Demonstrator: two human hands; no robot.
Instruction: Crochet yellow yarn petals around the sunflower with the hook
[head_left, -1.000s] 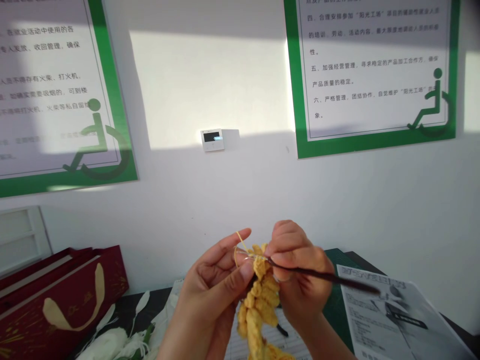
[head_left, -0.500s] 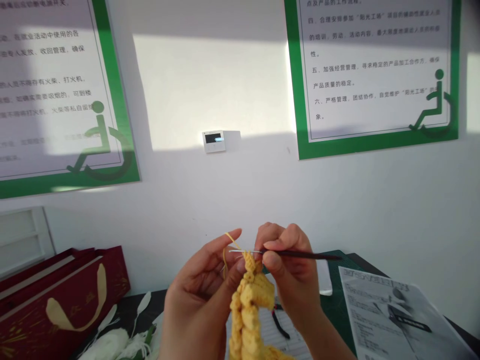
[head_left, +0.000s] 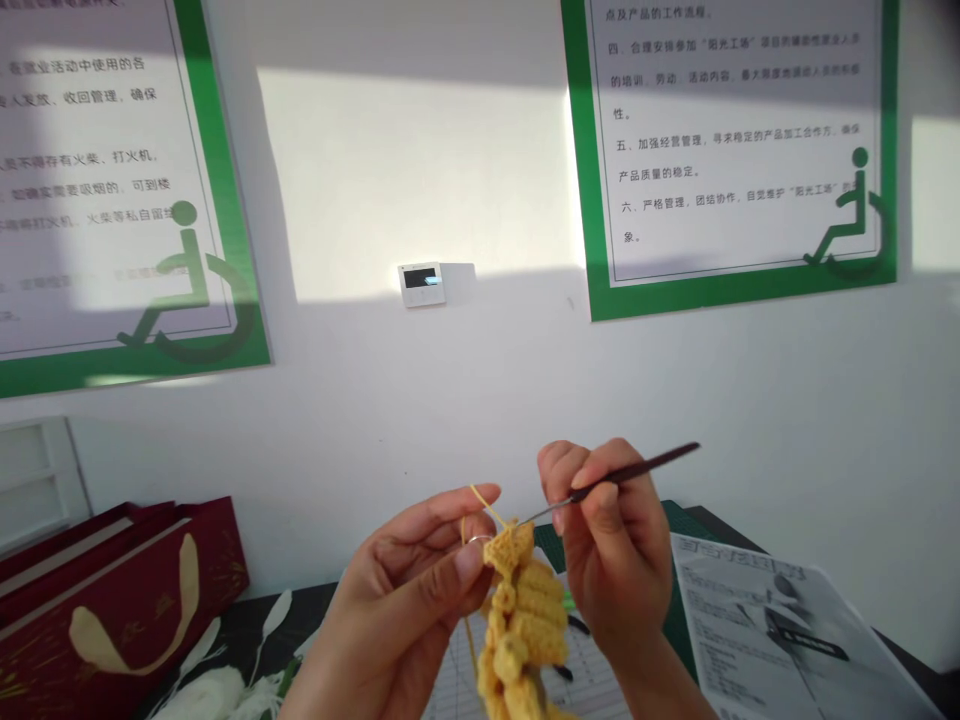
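Yellow crochet work (head_left: 529,610) hangs below my left hand (head_left: 424,580), whose thumb and fingers pinch its top edge. A strand of yellow yarn (head_left: 489,506) runs over the raised index finger down to the stitches. A ring shows on that hand. My right hand (head_left: 615,530) grips a crochet hook (head_left: 637,470) by its dark handle, with the handle end tilted up to the right. The hook's thin metal shaft slants down to the top of the yellow piece; its tip is hidden at the stitches.
Dark red gift bags (head_left: 150,600) stand at the left, near white yarn (head_left: 202,695) and white crocheted leaves (head_left: 276,615). A printed sheet (head_left: 787,630) lies at the right by a green cutting mat (head_left: 679,650). Lined paper (head_left: 457,670) lies under the work. Posters hang on the wall.
My right hand has moved right, and the hook has gone from nearly level to tilted, its handle end higher. The crochet work has turned and shifted slightly right. The view has shifted a little.
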